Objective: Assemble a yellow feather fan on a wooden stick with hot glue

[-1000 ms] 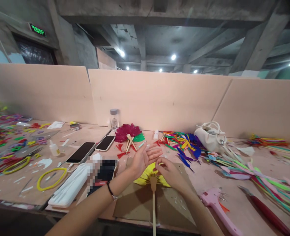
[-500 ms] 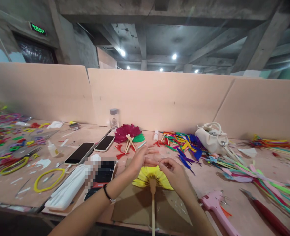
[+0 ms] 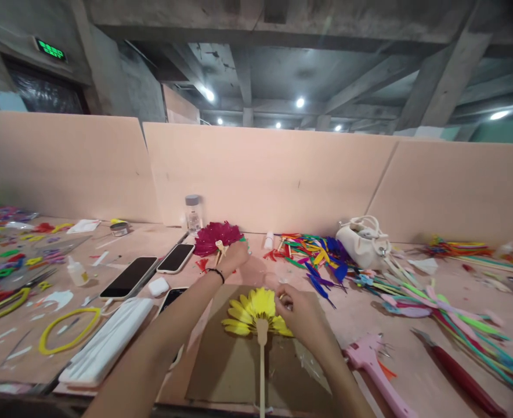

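Observation:
A yellow feather fan (image 3: 251,310) on a thin wooden stick (image 3: 262,371) lies on a brown cardboard sheet (image 3: 234,371) in front of me. My right hand (image 3: 302,316) rests at the fan's right edge, fingers curled in a pinch on something small I cannot make out. My left hand (image 3: 234,256) reaches far forward and is closed over the wooden sticks beside the magenta feather fan (image 3: 215,235). A black band sits on my left wrist.
Two dark phones (image 3: 128,277) (image 3: 176,258) and a white case (image 3: 106,342) lie at left. A pink glue gun (image 3: 369,363) and red-handled tool (image 3: 461,371) lie at right. Coloured feathers (image 3: 313,252), a white bag (image 3: 363,241), a small jar (image 3: 192,212) and board partitions (image 3: 260,174) stand behind.
My left hand left the yellow fan and reached forward to the magenta fan. My right hand dropped onto the yellow fan's right edge. The view shifted slightly right.

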`<state>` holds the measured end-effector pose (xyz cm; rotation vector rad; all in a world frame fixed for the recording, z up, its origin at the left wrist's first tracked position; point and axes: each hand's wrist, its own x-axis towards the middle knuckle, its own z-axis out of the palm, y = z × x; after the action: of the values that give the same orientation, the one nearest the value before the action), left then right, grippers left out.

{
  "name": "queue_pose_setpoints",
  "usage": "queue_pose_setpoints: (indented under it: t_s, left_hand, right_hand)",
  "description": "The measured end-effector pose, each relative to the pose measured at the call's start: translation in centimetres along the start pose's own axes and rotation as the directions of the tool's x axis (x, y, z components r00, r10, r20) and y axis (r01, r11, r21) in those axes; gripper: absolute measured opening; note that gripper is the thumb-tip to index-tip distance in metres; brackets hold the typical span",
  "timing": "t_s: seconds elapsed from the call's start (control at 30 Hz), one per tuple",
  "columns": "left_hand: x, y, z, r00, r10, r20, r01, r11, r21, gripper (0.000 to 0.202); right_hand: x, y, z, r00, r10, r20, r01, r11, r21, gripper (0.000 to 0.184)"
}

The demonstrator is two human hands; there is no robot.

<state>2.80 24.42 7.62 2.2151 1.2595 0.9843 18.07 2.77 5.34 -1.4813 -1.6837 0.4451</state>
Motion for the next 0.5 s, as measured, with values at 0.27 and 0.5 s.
queue_pose_setpoints:
  t_s: [0.27,0.5]
  left_hand:
    - [-0.6,-0.2,1.2,0.998,-0.052,0.030,0.055,0.990,-0.133,0.036]
    - [-3.6,1.6,-1.6,0.993,0.043,0.110,-0.019,0.977,-0.214,0.009]
  right_hand:
    - [-0.1,0.7,-0.1,0.996,-0.083,-0.022,0.085,0.992,0.095,0.013]
    - [0.1,1.2,0.2,0.981,0.185,0.061,-0.184,0.775,0.604,0.043]
